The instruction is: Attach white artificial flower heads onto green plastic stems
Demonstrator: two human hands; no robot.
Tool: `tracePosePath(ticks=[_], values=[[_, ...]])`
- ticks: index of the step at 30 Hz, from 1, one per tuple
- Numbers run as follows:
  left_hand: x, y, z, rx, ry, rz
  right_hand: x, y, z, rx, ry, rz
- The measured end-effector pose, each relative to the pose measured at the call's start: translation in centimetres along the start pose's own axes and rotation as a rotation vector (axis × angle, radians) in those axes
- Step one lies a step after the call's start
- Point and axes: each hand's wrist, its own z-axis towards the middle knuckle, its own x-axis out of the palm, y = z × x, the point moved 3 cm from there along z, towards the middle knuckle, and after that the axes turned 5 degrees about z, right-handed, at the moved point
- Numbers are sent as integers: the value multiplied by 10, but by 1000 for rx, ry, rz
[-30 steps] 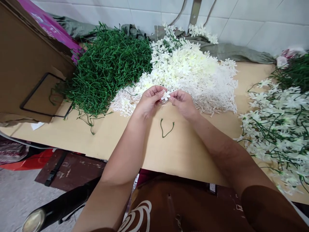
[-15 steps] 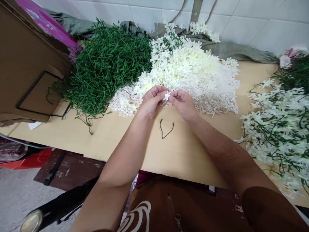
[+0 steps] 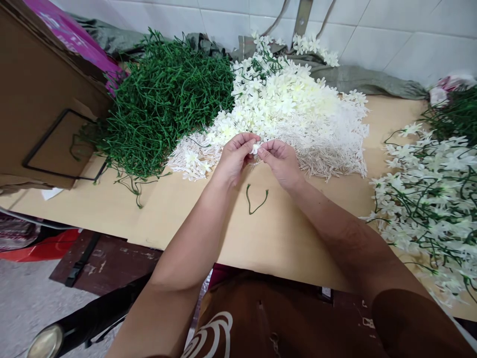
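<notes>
A small white artificial flower is pinched between my two hands, just in front of the flower pile. My left hand grips it from the left with thumb and forefinger. From the other side, my right hand has its fingertips closed on the same flower. Part of the flower is hidden by the fingers. Below the hands, a green plastic stem bent in a V lies on the tabletop. Behind the hands spreads a pile of white flowers with pale thin stalks.
A heap of green stems lies at the left beside a cardboard box. Finished-looking flowers on green stems are piled at the right. A tiled wall and grey-green cloth stand behind.
My right fingertips have shifted slightly left, closer to my left hand, and cover more of the flower. The V-shaped stem lies as before.
</notes>
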Motion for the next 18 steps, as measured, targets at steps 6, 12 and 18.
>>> tracePosePath(ticks=[6,12,18], values=[[4,3,0,14,26,19,1,-1,-2,8,-44,92],[4,-3,0,39,-1,123,-2,-7,0,-13,-62,62],[3,-9,-6,54,-49,205,-4,-3,2,-276,-40,-196]])
